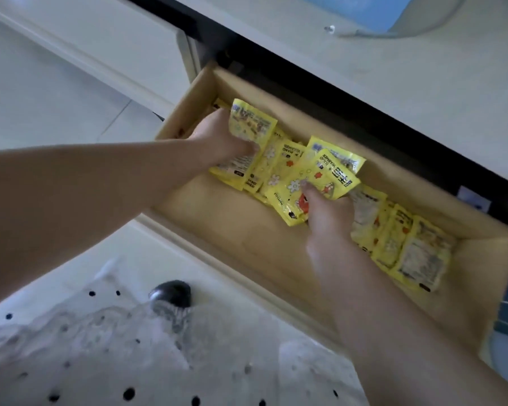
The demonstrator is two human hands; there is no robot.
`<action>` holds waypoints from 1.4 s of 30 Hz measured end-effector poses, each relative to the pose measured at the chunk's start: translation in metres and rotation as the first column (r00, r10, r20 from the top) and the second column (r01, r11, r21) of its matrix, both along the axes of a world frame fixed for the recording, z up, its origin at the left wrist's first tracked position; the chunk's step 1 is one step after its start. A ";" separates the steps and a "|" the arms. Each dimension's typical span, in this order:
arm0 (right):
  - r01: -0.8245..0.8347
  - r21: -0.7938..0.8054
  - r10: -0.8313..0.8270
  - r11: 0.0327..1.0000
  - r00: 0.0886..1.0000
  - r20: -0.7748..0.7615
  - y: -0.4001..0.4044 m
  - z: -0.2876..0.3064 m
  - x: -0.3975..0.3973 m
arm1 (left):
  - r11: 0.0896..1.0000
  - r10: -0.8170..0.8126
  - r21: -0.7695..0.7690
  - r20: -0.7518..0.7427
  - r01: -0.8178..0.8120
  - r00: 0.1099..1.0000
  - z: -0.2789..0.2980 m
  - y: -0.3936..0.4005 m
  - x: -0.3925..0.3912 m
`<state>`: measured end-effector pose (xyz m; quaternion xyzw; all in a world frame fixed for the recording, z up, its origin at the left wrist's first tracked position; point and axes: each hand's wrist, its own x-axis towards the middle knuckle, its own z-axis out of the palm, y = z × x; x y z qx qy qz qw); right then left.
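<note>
Head view: left hand [217,137] grips a yellow packet [251,123], right hand [330,213] pinches a second packet [311,183], both down in the open drawer [235,230]. Glossy wrappers, so I'd guess one slips and topples the standing row [417,247].

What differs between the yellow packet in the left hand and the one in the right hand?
The left packet shows a pale panel of small print; the right packet shows flowers and HAND WARMER. The left packet is near one end of the drawer, the right packet near its middle. Both are yellow, gripped by the left hand and right hand.
</note>
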<state>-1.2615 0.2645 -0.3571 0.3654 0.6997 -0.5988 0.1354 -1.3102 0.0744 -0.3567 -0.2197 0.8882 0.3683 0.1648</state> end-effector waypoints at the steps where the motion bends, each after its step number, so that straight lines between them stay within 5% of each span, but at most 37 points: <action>1: -0.015 0.063 0.015 0.998 1.000 -0.002 -0.001 -0.001 -0.002 | 0.999 0.003 -0.034 -0.021 -0.003 1.000 -0.002 0.004 0.000; 8: -0.042 0.209 0.039 0.977 0.999 0.017 -0.008 0.000 -0.005 | 0.977 0.021 -0.213 -0.039 -0.029 0.999 -0.004 0.020 0.009; 14: -0.010 0.179 0.010 0.984 1.000 -0.002 -0.008 0.008 0.001 | 0.919 -0.255 -0.357 -0.212 0.168 0.944 0.000 0.021 0.023; 16: -0.015 0.148 0.012 0.989 1.000 0.021 -0.004 0.014 0.004 | 0.808 -0.523 -0.444 -0.239 0.387 0.818 0.003 0.017 0.032; 19: -0.011 0.142 0.005 0.990 0.999 0.038 0.007 0.017 0.009 | 0.466 -0.860 -0.532 -0.083 0.707 0.504 0.001 0.013 0.042; 22: 0.008 0.184 -0.014 0.983 0.999 0.030 0.023 0.015 0.014 | 0.260 -0.903 -0.547 0.154 0.796 0.401 -0.007 0.019 0.043; 34: 0.006 0.259 -0.029 0.966 0.996 0.085 0.056 0.011 0.009 | 0.303 -0.834 -0.615 0.199 0.728 0.515 -0.018 0.065 0.052; 39: -0.040 0.274 0.013 0.961 0.995 0.098 0.067 0.006 0.011 | 0.106 -0.934 -0.662 0.190 0.742 0.302 -0.011 0.084 0.051; 42: -0.001 0.296 -0.025 0.955 0.996 0.083 0.083 0.008 0.017 | 0.096 -0.940 -0.602 0.207 0.793 0.271 -0.012 0.103 0.050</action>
